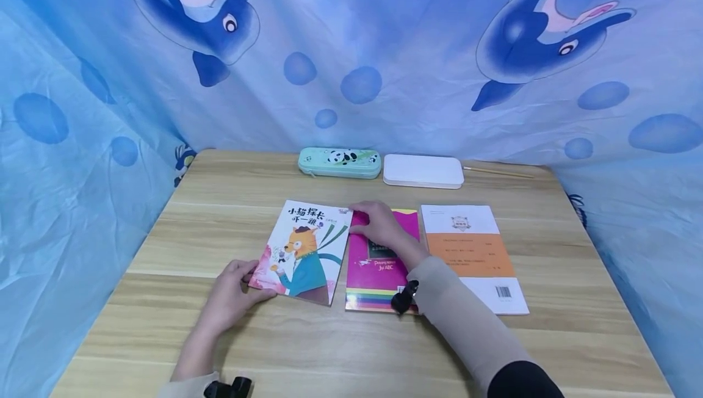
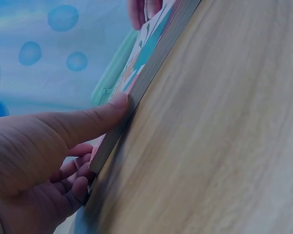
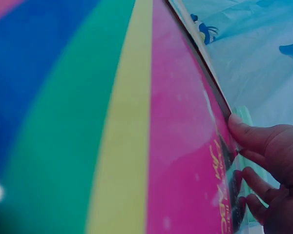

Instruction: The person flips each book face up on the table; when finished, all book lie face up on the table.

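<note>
A picture book [image 1: 301, 254] with a cartoon cat in a teal coat on its white and pink cover lies slightly turned on the table. My left hand [image 1: 235, 294] grips its near left corner; in the left wrist view the thumb [image 2: 118, 101] is at the near edge and the curled fingers are at the corner. At the far right corner, my right hand [image 1: 380, 224] holds the same book between thumb and fingers. Beneath the right hand and wrist lies a magenta book [image 1: 369, 273] with rainbow stripes, partly hidden by them.
Right of the magenta book lies a white book [image 1: 458, 218] with an orange band. A mint panda pencil case [image 1: 340, 163], a white case [image 1: 423, 171] and a thin wooden stick [image 1: 497, 172] line the back of the wooden table [image 1: 137, 325]. Behind hangs a blue dolphin-print curtain [image 1: 384, 32].
</note>
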Tool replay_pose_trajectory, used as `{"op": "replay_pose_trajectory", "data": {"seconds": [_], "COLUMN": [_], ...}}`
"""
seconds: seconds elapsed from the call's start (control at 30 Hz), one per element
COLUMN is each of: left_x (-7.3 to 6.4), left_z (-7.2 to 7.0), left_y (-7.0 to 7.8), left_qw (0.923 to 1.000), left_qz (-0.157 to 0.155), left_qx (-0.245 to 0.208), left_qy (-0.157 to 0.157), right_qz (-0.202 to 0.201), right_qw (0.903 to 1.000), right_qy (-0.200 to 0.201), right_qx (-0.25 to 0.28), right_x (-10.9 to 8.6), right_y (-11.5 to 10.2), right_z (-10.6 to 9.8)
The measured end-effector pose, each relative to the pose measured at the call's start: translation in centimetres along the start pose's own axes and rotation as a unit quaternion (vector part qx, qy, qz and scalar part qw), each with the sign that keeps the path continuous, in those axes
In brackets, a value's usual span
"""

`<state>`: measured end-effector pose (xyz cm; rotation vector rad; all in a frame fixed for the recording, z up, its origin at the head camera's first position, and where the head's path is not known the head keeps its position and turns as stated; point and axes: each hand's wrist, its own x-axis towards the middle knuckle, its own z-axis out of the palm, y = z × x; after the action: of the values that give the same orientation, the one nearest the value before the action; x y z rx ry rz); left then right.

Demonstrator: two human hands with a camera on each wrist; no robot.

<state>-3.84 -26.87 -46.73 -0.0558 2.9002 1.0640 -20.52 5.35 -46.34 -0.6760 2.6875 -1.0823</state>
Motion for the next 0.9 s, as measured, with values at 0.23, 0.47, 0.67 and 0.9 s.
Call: {"op": "replay_pose_trajectory", "data": {"seconds": [0.23,0.47,0.67,0.9], "left_x": [0.2,0.2,0.3,0.1], "left_z": [0.1,0.2,0.1,0.3], "left_y": [-0.1,-0.2,-0.1,-0.1], "left_qw": [0.9999,0.9998,0.9998,0.9996], "left_qz": [-0.001,-0.001,-0.011,-0.019], "left_qx": [0.009,0.011,0.011,0.007], "left_qy": [0.011,0.015,0.016,0.019], "right_qz": [-0.036,-0.031,-0.016,-0.018], "right_qw": [0.9993,0.9992,0.9993,0.9989], "right_qy": [-0.007,-0.025,-0.032,-0.043], "right_qx": [-0.008,-0.008,-0.005,0.000], "right_x": [1.2,1.9,2.3,2.4], "right_y": [0.6,0.4,0.2,0.5], "right_z": [0.3,0.3,0.3,0.3]}}
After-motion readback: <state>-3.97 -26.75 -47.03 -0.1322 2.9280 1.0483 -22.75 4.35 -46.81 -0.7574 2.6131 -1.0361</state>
